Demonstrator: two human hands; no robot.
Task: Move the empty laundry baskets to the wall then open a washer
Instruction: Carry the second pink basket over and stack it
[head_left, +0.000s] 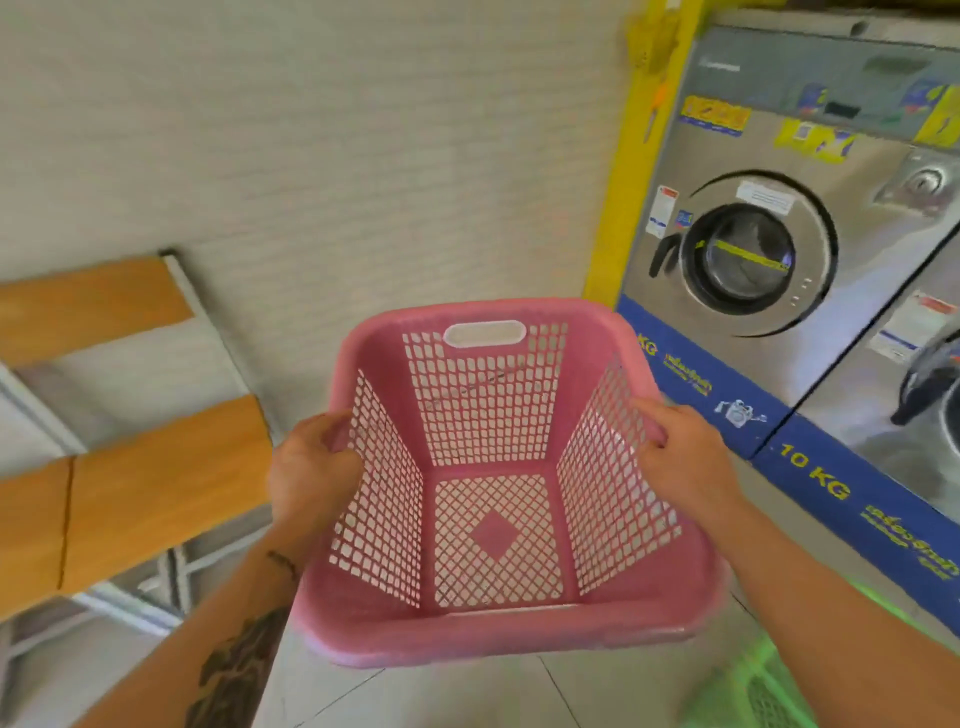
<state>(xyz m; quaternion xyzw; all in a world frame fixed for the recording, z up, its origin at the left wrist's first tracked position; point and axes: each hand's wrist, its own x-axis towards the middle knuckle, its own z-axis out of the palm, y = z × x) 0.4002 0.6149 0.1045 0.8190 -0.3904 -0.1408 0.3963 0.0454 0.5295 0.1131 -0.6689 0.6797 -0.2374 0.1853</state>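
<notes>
We hold a pink basket (493, 467) in the middle of the frame. It is empty, and its mouth tips toward us, so we see straight down to its mesh bottom. Our left hand (311, 467) grasps the left rim with the fingers curled over the edge. Our right hand (680, 457) grasps the right rim the same way. Holding both sides likely keeps this wide, light basket level and lifted off the floor (415, 696) as we carry it.

The pale ribbed wall (363, 156) fills the upper left and centre, straight beyond the basket's far rim. We judge this is where the basket should go.

At the left, a bench (130, 467) with wooden slats on a metal frame juts toward us, just beside our left forearm. At the upper right stands a steel washer (753, 249), its round door apparently closed, with a yellow post (618, 208) along its left side. A second washer (924, 415) sits at the right edge.

The open way runs between the bench and the washers, though the basket hides most of the floor there. The basket's corners need to stay clear of both.

In the lower right corner, a blurred green basket (753, 691) sits under our right arm and probably goes next.
</notes>
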